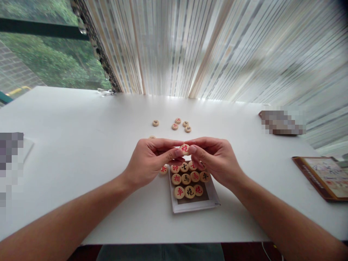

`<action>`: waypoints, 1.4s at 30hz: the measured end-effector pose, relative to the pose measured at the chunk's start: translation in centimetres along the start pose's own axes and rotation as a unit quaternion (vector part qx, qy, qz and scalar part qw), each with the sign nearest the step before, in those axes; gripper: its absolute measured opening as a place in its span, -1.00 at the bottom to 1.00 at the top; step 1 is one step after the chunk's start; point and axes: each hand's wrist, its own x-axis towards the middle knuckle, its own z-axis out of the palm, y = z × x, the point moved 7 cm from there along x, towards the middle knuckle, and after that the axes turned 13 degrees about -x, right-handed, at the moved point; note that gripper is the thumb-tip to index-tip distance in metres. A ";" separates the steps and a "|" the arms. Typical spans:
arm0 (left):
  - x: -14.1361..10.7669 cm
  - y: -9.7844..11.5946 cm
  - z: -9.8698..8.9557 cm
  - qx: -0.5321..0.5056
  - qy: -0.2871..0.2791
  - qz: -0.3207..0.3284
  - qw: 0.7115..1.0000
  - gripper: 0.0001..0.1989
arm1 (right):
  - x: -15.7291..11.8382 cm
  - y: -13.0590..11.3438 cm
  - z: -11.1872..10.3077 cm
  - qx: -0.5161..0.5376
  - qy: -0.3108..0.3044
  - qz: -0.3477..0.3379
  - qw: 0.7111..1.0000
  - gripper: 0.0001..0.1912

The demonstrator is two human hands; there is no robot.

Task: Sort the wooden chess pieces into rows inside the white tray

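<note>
Between the fingertips of both hands is one xiangqi piece (185, 149), a round wooden disc with a red character facing me. My left hand (154, 157) pinches its left side, and my right hand (214, 156) pinches its right side. Below them lies a shallow white box (194, 209) with rows of pieces in red and black. Its front row has a red piece (179, 192), a black piece (189, 192) and another red one (198, 190). My right fingers partly cover the back row. Just left of the box sits a loose red piece (163, 169).
Several loose pieces (175, 126) lie farther back on the white table (81, 152); one (152, 137) is partly behind my left hand. On the right are a brown-edged board (323, 181) and a blurred-out object (282, 122). Striped curtains (168, 47) hang behind the table.
</note>
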 end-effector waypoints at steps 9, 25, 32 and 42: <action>-0.5 0.4 0.2 0.058 -0.011 0.061 0.996 -0.68 | 0.0 0.1 0.1 0.000 0.003 0.020 1.000 -0.71; -1.9 2.0 1.7 0.272 -0.082 0.262 0.922 -0.77 | -0.2 0.3 0.7 0.040 -0.026 0.078 0.996 -0.60; -2.4 2.4 2.0 0.317 -0.108 0.321 0.886 -0.75 | -0.5 0.5 0.9 0.050 -0.041 0.097 0.993 -0.65; -2.1 1.9 1.7 0.253 -0.098 0.268 0.924 -0.78 | -0.4 -0.4 1.1 0.060 -0.062 0.060 0.994 -0.72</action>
